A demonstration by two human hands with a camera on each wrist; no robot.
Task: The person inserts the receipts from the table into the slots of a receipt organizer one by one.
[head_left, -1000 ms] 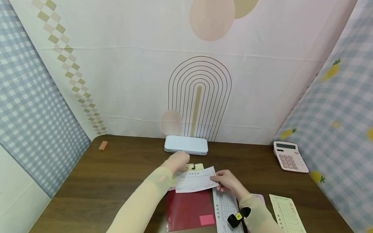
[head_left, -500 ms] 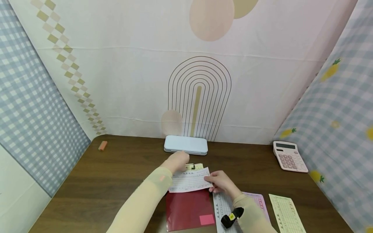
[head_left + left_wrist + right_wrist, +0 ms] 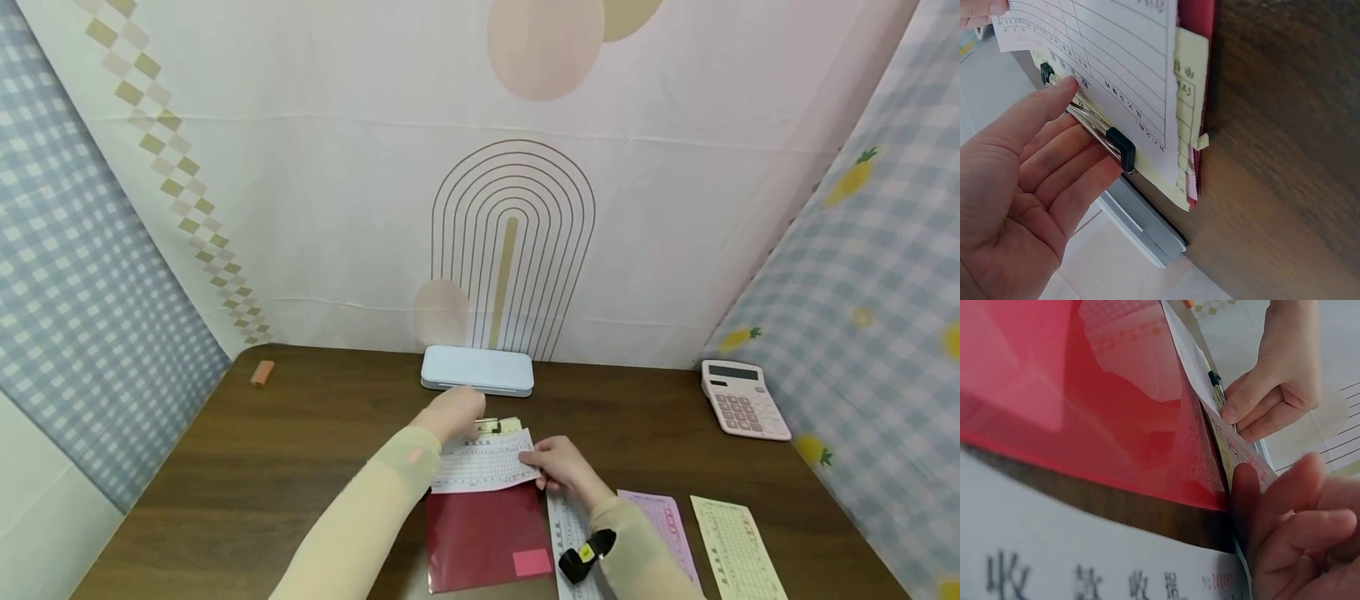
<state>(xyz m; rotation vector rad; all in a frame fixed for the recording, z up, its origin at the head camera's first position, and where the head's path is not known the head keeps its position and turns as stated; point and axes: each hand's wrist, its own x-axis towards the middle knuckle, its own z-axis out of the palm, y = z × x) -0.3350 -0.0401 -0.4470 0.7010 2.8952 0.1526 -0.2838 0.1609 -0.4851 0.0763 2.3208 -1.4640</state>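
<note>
A red clipboard (image 3: 480,542) with a pink sticky note (image 3: 532,562) lies at the table's front middle. At its top, my left hand (image 3: 459,412) pinches the metal clip (image 3: 1121,149), thumb above and fingers below, as the left wrist view shows. A white printed form slip (image 3: 480,471) lies over the clipboard's upper part, with its top edge at the clip. Yellow paper (image 3: 1191,94) shows beneath it. My right hand (image 3: 562,468) pinches the slip's right edge between thumb and fingers.
Beside the clipboard lies another white form (image 3: 567,525), partly under my right forearm. Farther right are a pink form (image 3: 660,517) and a pale yellow form (image 3: 738,546). A calculator (image 3: 744,400), a light blue case (image 3: 477,368) and an orange block (image 3: 262,372) sit toward the back.
My right hand has shifted left with the white slip, bringing it over the clipboard's top under the clip area. The pink form has come into view. My left hand stays at the clip.
</note>
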